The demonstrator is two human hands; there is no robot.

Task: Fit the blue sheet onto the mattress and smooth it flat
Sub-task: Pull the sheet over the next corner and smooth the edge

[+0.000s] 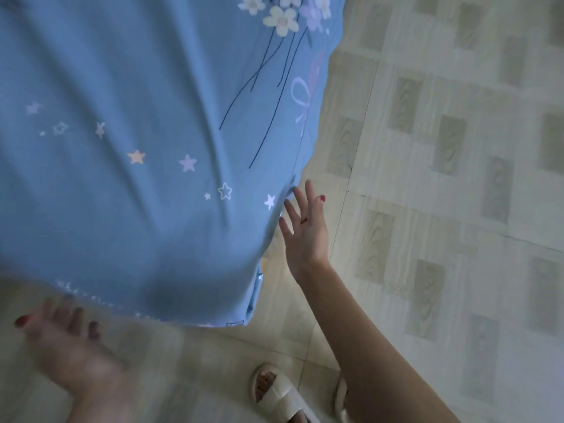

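Blue sheet (137, 148): printed with stars, flowers, thin dark stems and a pale bow; spread over the mattress, filling the upper left of the view. Cloth drapes over the near edge and the right side, meeting at the corner nearest the person. Soft folds run across the top surface. A line of pale lettering along the near hem is too blurred to read. The mattress itself is wholly covered; no bare part shows.

Right hand (305, 230): fingers straight and spread, holding nothing. Fingertips lie at the sheet's right side just above the corner; whether they touch the cloth cannot be told. Red nail polish; a small red mark near the base of the fingers.

Left hand (65, 340): blurred, fingers spread and extended, nothing held. Fingertips are at the sheet's near hem; contact cannot be made out. Dark red nails.

Tiled floor (442, 178): pale, wood-grain pattern with darker rectangles, right and bottom of view.

Slippers (280, 395): pale, open-toed, one on each foot, at the bottom edge; the right one is largely hidden behind the right forearm, both cut off by the frame.
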